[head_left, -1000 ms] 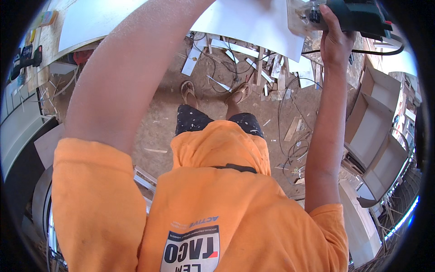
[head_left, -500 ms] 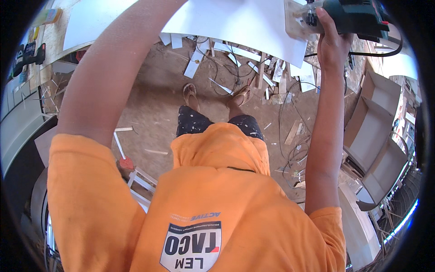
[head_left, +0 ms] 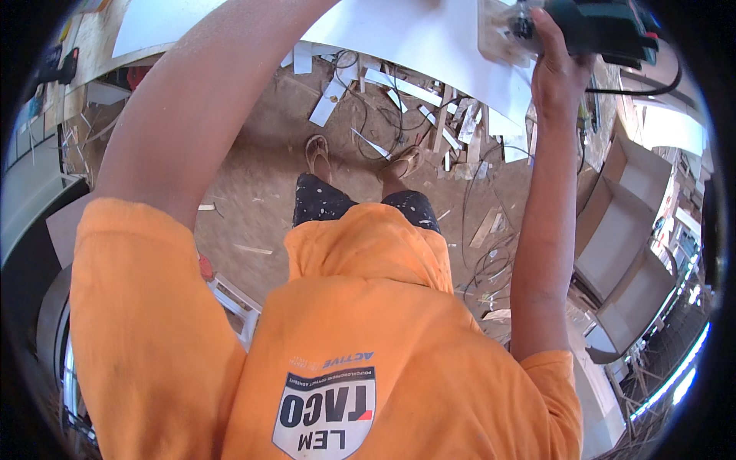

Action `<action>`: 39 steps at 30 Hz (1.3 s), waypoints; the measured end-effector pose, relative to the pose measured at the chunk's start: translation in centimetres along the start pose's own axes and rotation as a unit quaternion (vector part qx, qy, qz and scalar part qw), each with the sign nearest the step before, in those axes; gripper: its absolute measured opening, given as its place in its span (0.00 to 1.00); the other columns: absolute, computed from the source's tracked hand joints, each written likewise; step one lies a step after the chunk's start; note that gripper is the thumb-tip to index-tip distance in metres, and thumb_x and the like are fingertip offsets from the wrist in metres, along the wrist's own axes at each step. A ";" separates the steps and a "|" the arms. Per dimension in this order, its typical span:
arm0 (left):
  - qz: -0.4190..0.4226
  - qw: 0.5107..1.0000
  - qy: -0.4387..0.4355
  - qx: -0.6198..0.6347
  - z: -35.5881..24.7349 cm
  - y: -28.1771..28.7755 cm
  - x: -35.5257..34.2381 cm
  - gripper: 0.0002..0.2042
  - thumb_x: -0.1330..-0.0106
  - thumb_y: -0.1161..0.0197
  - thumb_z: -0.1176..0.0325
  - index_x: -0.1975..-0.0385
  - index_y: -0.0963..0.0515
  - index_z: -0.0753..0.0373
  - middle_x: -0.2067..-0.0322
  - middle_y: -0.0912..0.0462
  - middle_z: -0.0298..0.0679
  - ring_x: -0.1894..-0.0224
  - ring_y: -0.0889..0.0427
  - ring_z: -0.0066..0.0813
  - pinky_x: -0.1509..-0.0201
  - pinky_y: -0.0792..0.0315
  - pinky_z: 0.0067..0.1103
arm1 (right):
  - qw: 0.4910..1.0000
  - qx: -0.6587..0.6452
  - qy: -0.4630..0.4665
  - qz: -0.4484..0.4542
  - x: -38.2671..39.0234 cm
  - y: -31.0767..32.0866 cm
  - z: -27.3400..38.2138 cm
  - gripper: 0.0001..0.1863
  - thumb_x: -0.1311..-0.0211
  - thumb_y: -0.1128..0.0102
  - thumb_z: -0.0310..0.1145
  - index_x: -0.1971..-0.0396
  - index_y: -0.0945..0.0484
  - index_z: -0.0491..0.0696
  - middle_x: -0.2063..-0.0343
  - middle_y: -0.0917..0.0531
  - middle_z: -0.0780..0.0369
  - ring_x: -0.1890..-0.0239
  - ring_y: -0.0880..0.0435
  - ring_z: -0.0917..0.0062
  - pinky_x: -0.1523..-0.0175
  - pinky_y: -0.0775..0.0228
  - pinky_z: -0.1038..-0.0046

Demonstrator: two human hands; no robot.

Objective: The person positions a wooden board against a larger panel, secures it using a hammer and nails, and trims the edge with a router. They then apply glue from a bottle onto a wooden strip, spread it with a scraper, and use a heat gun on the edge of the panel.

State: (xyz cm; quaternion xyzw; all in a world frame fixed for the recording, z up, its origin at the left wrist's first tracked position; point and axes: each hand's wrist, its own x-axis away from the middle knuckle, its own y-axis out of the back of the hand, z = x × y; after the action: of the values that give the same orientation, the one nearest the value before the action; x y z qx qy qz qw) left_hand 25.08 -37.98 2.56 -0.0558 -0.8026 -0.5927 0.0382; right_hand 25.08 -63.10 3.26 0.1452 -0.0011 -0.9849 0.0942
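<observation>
My right hand (head_left: 563, 65) is wrapped around a dark green trim router (head_left: 602, 31) with a clear plastic base, at the upper right. The thumb lies along the router's near side. The base rests at the right end of a white laminate sheet (head_left: 406, 38), close to its edge. A black cord curves away from the router to the right. My left forearm (head_left: 207, 100) reaches up over the sheet, and its hand is cut off by the top edge of the picture.
White and wooden offcuts (head_left: 333, 100) and loose cables litter the dirt floor around my feet. At the right stand open box-like cabinet pieces (head_left: 621, 207). A dark power tool (head_left: 67, 67) lies on the bench at the far left. A white frame (head_left: 234, 303) is on the floor by my left side.
The white sheet and my left forearm have shifted slightly right in the picture. The router stays in nearly the same spot, with its base now lapping further over the sheet.
</observation>
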 end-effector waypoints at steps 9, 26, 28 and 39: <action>-0.010 0.997 0.039 -0.061 8.3 1.9 3.0 0.46 0.34 0.52 0.26 0.22 0.47 0.50 0.21 0.58 0.52 0.19 0.65 0.51 0.18 0.67 0.43 | 0.996 -0.083 -0.033 0.008 -0.3 0.3 -1.0 0.34 0.43 0.26 0.23 0.38 0.34 0.44 0.47 0.19 0.54 0.43 0.18 0.69 0.31 0.30 0.67; -0.038 0.999 0.015 -0.017 9.3 1.6 3.4 0.42 0.31 0.49 0.31 0.23 0.44 0.50 0.21 0.55 0.51 0.19 0.61 0.51 0.18 0.64 0.44 | 0.998 -0.021 -0.039 0.038 -0.8 -6.5 -0.7 0.36 0.45 0.23 0.26 0.39 0.34 0.47 0.49 0.20 0.59 0.46 0.18 0.72 0.33 0.29 0.67; -0.009 1.000 -0.014 -0.026 11.2 2.6 3.6 0.42 0.31 0.49 0.32 0.22 0.44 0.50 0.21 0.56 0.51 0.19 0.62 0.51 0.18 0.65 0.44 | 0.999 -0.023 -0.025 0.037 -0.9 -6.8 -1.0 0.37 0.45 0.23 0.26 0.38 0.36 0.49 0.48 0.21 0.60 0.45 0.19 0.72 0.32 0.29 0.67; -0.018 0.998 0.056 -0.032 15.7 4.0 6.6 0.43 0.32 0.50 0.30 0.22 0.45 0.49 0.21 0.57 0.52 0.19 0.64 0.52 0.18 0.66 0.44 | 0.996 -0.079 -0.012 0.034 -0.1 -11.3 -0.2 0.36 0.44 0.24 0.24 0.38 0.35 0.47 0.49 0.21 0.60 0.48 0.19 0.73 0.34 0.28 0.68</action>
State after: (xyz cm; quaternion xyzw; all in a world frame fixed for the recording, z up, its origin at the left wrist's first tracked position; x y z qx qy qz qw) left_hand 19.19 -21.52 2.58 -0.0092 -0.7809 -0.6207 0.0700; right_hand 23.15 -51.99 2.80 0.1250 0.0705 -0.9799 0.1387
